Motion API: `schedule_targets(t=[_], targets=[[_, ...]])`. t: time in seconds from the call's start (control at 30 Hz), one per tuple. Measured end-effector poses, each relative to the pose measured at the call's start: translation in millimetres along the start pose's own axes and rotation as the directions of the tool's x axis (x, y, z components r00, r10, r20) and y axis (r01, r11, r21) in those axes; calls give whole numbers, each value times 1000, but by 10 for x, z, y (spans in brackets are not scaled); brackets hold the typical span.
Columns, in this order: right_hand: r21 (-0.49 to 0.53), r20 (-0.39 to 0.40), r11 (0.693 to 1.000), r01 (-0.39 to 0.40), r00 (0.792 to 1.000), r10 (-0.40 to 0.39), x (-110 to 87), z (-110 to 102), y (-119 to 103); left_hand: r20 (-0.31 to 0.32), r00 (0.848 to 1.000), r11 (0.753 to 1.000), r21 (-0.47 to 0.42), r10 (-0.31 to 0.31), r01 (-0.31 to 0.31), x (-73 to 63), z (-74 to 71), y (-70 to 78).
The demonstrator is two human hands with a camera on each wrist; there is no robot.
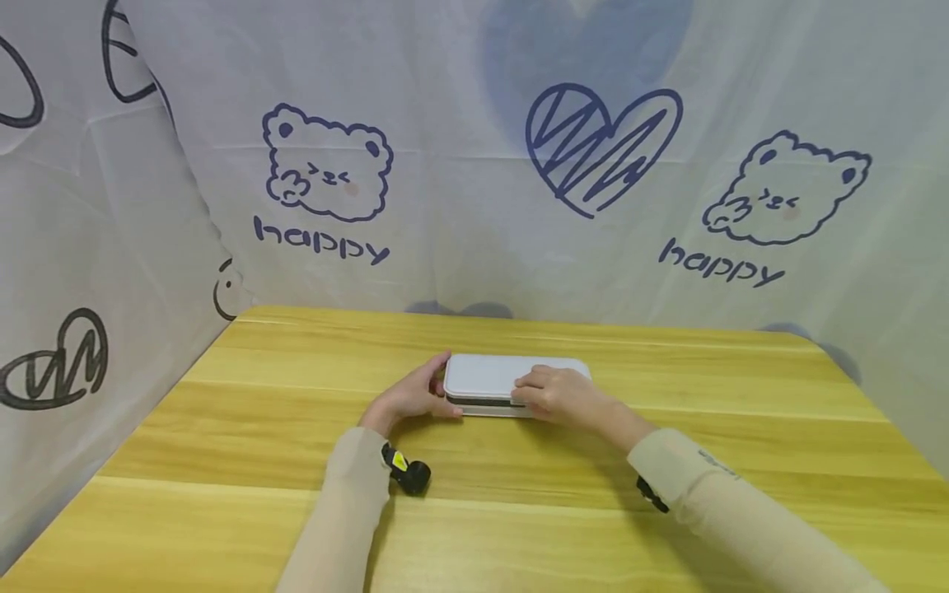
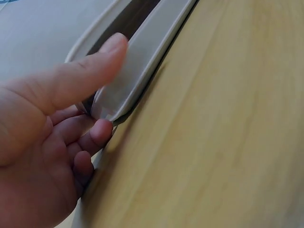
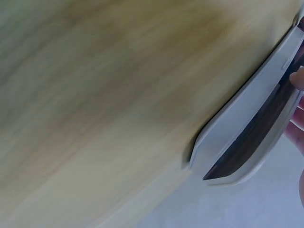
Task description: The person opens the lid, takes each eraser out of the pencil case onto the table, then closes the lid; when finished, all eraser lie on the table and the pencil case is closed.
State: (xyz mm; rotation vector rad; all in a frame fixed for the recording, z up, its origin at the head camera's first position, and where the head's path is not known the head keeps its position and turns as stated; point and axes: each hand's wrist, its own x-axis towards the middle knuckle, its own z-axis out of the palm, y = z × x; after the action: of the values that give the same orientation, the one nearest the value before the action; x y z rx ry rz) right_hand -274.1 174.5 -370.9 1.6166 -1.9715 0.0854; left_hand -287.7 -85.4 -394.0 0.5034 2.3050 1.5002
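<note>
A white oblong case point(image 1: 485, 375) with rounded corners lies on the wooden table. Between its lid point(image 1: 474, 371) and its base point(image 2: 137, 61) a dark band shows along the near side, and in the right wrist view this gap is widened. My left hand point(image 1: 410, 395) holds the left end of the case, thumb along the near side and fingers at the corner. At the near edge, right of the middle, my right hand point(image 1: 559, 395) pinches the lid, its thumb point(image 3: 298, 79) at the gap. The contents of the case are hidden.
The table point(image 1: 474, 527) has light wood grain and ends at a white cloth point(image 1: 445, 189) printed with bears, hearts and "happy". A black wrist camera point(image 1: 408, 472) is strapped to the left sleeve, and a black strap point(image 1: 651, 494) shows at the right cuff.
</note>
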Motion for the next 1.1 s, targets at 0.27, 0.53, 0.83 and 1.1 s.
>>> schedule_targets(t=[0.27,0.53,0.83,1.1], targets=[[-42,-115,999,31,993,-36,-32,4,72,39,994,994,-36,105,-103,-1,-21,-29],[-34,-123,999,22,992,-26,-5,-65,116,6,995,995,-12,100,-100,-16,-19,-10],[-5,-176,1000,-26,984,25,-2,-100,192,-23,999,1000,9,27,-27,2,-23,-20],[-8,-202,993,-116,973,112,22,-140,305,-59,998,1000,1,26,-26,16,-20,-21]])
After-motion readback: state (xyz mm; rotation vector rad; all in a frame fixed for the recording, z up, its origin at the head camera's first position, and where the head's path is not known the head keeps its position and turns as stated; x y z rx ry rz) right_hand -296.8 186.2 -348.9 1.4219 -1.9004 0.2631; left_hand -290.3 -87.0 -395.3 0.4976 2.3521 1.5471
